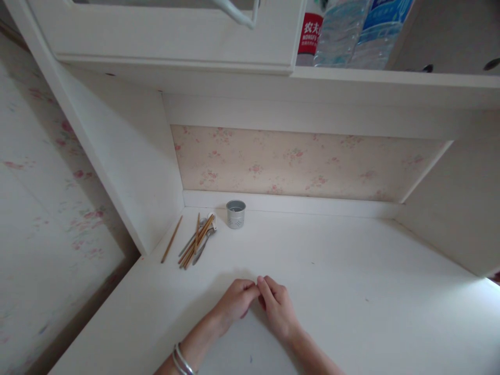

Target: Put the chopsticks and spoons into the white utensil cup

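My left hand (239,299) and my right hand (276,304) meet low in the middle of the view, above the white tabletop (336,291). Their curled fingers touch at the tips, and no object shows between them. Both are closed. Two silver bangles (180,358) circle my left wrist. Beyond my left hand lies a loose bundle of brown chopsticks (196,244) mixed with metal cutlery (204,246), some of it hidden under the sticks. A single chopstick (172,239) lies apart to the left. A grey cup with small holes (236,214) stands upright to the right of the bundle.
A white cabinet (175,39) overhangs the table, its open right part holding plastic bottles (341,34). White side panels (128,156) bound the table at left and right. Floral wallpaper (273,161) covers the back wall.
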The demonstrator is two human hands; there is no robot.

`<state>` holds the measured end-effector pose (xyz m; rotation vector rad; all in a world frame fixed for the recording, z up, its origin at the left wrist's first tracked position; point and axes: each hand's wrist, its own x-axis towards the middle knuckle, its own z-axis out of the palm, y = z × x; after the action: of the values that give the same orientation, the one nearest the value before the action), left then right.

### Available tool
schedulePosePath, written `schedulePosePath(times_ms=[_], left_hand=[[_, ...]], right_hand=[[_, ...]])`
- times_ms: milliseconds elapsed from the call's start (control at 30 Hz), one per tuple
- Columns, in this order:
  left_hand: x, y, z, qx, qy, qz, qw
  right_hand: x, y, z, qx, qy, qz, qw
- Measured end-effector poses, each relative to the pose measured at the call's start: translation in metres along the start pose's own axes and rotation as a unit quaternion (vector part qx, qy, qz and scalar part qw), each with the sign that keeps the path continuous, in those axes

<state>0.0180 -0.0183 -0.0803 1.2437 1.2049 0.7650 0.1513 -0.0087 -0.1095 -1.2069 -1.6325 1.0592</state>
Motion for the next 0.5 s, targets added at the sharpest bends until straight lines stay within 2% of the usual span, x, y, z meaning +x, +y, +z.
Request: schedulePosePath(times_ms=[500], left_hand=[[0.0020,-0.0043,-0.0011,-0.007,-0.001,-0.004,1.000]], right_hand=[[-0.0018,-0.0032,-0.0012,-0.021,-0.006,-0.004,1.000]])
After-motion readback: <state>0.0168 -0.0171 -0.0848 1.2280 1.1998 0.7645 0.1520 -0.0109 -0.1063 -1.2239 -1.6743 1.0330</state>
